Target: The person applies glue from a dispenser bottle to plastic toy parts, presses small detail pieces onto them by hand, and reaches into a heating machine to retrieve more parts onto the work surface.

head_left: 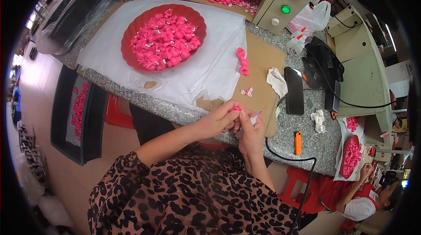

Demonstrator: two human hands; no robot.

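Observation:
Both my hands meet over the table's front edge. My left hand point(222, 115) is closed, pinching a small pink piece point(235, 108) at its fingertips. My right hand point(251, 135) is wrapped round a small white bottle point(253, 120) with a purple collar and thin needle tip pointing up and right; its lower part is mostly hidden by my fingers. Just beyond, a small white and pink piece point(247, 92) lies on brown cardboard point(263, 55). Farther off, several pink bow-like pieces point(242, 61) sit in a row. A red scalloped bowl point(127, 42) heaped with similar pink pieces stands on white paper point(98, 53).
A cloth scrap point(276, 82), phone point(294, 91), crumpled tissue point(318, 121) and orange lighter point(298, 143) lie to the right. A black cable point(287, 158) loops over the front edge. Behind stands a machine with coloured buttons point(287, 0). A dark bin point(93, 140) is at left; a co-worker point(359, 200) sits at right.

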